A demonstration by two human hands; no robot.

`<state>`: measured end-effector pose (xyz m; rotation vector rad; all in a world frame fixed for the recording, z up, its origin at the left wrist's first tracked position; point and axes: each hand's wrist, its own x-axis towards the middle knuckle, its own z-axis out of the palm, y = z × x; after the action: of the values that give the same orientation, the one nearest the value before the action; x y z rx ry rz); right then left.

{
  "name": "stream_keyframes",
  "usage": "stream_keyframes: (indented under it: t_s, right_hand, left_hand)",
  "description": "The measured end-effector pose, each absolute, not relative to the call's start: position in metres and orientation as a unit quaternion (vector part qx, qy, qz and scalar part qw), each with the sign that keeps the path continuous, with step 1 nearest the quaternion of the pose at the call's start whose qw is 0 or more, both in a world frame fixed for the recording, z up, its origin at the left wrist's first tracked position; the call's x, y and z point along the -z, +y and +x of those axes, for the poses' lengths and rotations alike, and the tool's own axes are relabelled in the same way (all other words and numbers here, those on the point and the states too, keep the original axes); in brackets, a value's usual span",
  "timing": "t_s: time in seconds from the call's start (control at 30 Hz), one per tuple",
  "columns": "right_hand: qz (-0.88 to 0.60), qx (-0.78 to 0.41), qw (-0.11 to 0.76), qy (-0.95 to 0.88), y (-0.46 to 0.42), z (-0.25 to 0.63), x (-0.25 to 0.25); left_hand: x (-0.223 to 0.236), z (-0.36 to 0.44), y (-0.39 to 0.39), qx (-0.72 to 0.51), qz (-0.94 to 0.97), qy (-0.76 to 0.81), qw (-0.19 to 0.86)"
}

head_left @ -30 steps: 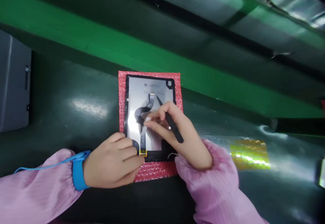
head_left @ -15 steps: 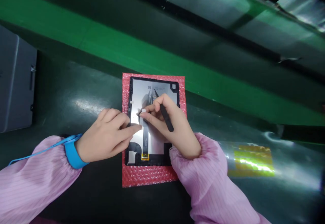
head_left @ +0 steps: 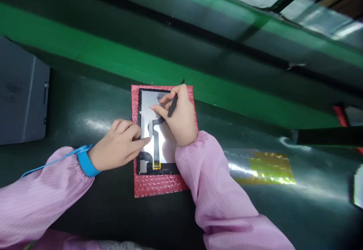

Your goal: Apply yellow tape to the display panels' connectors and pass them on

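Shifted up the panel (head_left: 168,142) since half a second ago, my right hand (head_left: 183,118) holds one black tool (head_left: 172,106) in bent fingers, thumb and index nearly meeting, and I cannot tell whether they pinch anything. My left hand (head_left: 117,144), half curled with nothing visibly in it, stretches its index finger onto the panel beside one ribbon cable (head_left: 156,144). One red bubble wrap (head_left: 159,184) borders the panel, with bench (head_left: 90,108) leftward to one grey box (head_left: 22,95) and one yellow film (head_left: 272,167) to its right.
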<state>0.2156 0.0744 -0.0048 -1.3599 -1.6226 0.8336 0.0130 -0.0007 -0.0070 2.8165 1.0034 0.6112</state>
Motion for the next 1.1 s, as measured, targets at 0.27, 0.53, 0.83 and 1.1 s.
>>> stream_keyframes:
  t_s: [0.27,0.53,0.83,1.1]
  right_hand:
    - [-0.599,-0.198,0.487,-0.603,0.029,0.303,0.003]
    - [-0.718,-0.037,0.358,-0.595,-0.057,0.419,0.040]
    - [-0.710,-0.093,0.461,-0.525,-0.066,0.423,0.031]
    - [-0.551,-0.374,0.516,-0.538,-0.078,0.377,0.015]
  left_hand:
    - [0.005,0.024,-0.022,-0.156,0.962,0.205,0.090]
    - [0.016,0.052,0.005,-0.120,0.946,0.290,0.082]
    - [0.011,0.120,0.157,-0.194,0.801,0.558,0.094]
    - [0.011,0.144,0.128,-0.212,0.846,0.483,0.075]
